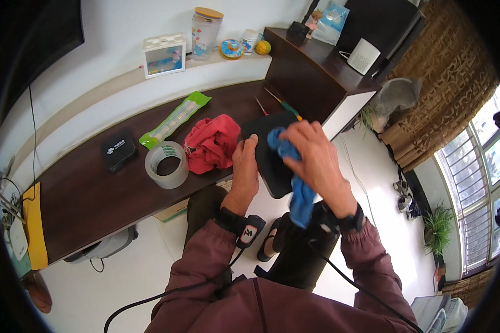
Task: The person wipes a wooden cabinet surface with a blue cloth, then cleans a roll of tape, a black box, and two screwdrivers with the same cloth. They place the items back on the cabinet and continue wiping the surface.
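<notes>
My left hand [246, 172] grips the near left edge of a flat black board-like object [273, 168] with rounded corners, its thumb on the face. Against that face my right hand [310, 156] holds a bunched blue cloth [302, 200], whose loose end hangs down past the edge. Left of my left hand a crumpled red cloth [212, 143] lies on the dark wooden desk [87, 200]. Beyond the black object are a thin tool with a green and yellow handle [289, 108] and a thin pointed tool with a red handle [261, 106].
A roll of clear tape [166, 165], a green packet [175, 120] and a black box [118, 150] sit on the desk. Behind, a ledge bears a lidded cup [206, 35] and a white frame box [164, 56]. A raised cabinet [312, 66] stands at the back right.
</notes>
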`<move>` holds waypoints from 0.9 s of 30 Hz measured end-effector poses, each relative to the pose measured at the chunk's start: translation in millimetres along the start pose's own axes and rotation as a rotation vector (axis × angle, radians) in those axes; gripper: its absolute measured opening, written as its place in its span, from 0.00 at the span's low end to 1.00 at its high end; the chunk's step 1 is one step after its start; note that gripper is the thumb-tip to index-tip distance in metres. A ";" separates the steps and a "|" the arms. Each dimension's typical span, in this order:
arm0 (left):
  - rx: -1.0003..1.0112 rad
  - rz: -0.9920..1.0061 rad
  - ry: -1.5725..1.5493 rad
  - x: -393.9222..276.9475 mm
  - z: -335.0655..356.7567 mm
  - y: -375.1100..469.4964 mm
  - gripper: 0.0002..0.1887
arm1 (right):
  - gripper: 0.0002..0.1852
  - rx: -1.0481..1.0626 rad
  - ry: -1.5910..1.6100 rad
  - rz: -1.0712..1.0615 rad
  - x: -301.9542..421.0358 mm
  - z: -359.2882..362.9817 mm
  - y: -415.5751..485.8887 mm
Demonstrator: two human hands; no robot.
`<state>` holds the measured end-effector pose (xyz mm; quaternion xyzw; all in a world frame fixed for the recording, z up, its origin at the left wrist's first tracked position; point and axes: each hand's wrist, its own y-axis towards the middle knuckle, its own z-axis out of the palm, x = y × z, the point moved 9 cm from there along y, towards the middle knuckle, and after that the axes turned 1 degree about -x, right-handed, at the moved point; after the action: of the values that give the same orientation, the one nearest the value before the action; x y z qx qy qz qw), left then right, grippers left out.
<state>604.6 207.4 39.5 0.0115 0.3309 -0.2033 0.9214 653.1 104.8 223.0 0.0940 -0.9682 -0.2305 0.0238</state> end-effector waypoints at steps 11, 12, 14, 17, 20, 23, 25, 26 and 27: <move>0.231 -0.163 -0.268 -0.5 35.1 -10.0 0.36 | 0.24 0.055 0.065 -0.127 -0.5 44.9 19.2; 0.262 -0.190 -0.282 0.8 39.6 -11.1 0.38 | 0.24 0.061 0.095 -0.165 0.1 43.0 17.7; 0.254 -0.222 -0.298 4.7 40.0 -12.0 0.39 | 0.25 0.090 0.160 -0.188 -1.9 42.4 15.4; 0.213 -0.259 -0.287 13.8 33.9 -12.2 0.39 | 0.25 0.110 0.252 -0.239 1.7 40.6 9.6; 0.226 -0.287 -0.307 18.7 34.0 -9.3 0.35 | 0.24 0.157 0.326 -0.275 4.4 36.2 3.3; 0.313 -0.345 -0.306 18.2 47.9 -11.2 0.34 | 0.22 0.211 0.372 -0.314 5.0 31.5 0.9; 0.372 -0.349 -0.297 12.0 59.9 -17.9 0.30 | 0.21 0.222 0.394 -0.359 5.2 28.7 0.5; 0.391 -0.336 -0.296 7.1 64.3 -23.3 0.27 | 0.20 0.219 0.409 -0.382 4.3 27.4 1.9; 0.348 -0.329 -0.274 7.3 63.1 -30.4 0.24 | 0.19 0.242 0.419 -0.365 0.9 28.7 1.3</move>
<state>636.3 167.0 87.8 0.0881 0.1610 -0.4035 0.8964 649.5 118.4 198.0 0.3139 -0.9298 -0.0893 0.1700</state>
